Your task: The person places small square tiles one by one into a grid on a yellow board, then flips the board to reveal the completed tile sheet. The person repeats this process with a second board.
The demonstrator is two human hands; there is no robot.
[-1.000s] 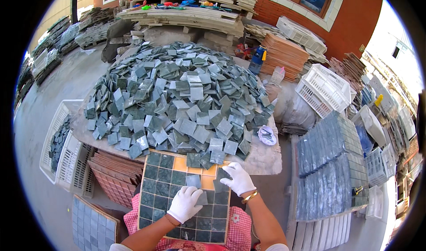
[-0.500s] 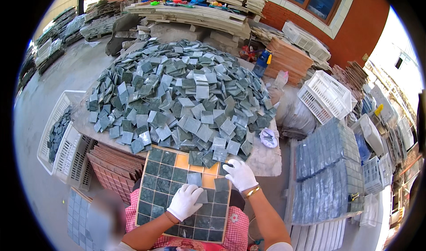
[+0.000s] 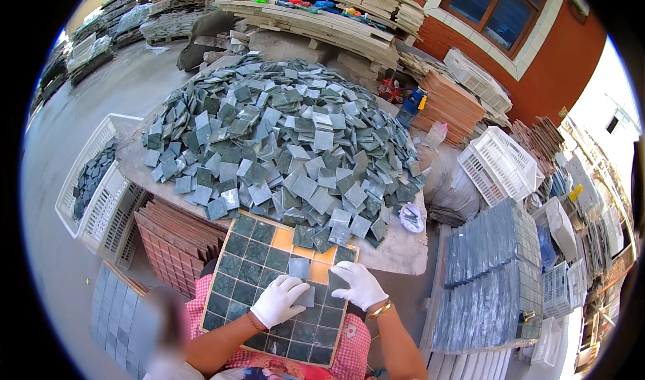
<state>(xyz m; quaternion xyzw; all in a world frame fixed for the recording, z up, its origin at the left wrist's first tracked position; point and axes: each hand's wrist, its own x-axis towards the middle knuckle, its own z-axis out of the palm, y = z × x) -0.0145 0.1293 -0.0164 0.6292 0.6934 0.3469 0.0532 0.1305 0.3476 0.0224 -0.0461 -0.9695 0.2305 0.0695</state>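
A wooden-edged tray (image 3: 236, 213) rests on my lap, its grid mostly filled with dark green square stone tiles (image 3: 256, 253). Orange base shows in several cells near the far edge. Gloved in white, my left hand (image 3: 279, 301) is closed at the tray's middle, with a lighter grey-green tile (image 3: 306, 297) at its fingertips. My right hand (image 3: 359, 286), also gloved, pinches another tile (image 3: 337, 281) by the tray's right edge. One pale tile (image 3: 299, 268) lies loose between the hands, and a few others overlap the far rim.
A large heap of stone tiles (image 3: 269, 131) covers the table (image 3: 403, 252) ahead. Left stand white crates (image 3: 101, 225) and stacked reddish trays (image 3: 171, 235). Wrapped tile stacks (image 3: 480, 272) sit on the right, with a white basket (image 3: 497, 165) behind. A blue bottle (image 3: 411, 106) stands beyond the heap.
My right hand has moved nearer from the tray's far right corner, leaving a dark tile there, and now grips the tile below it. The left hand stays about in place.
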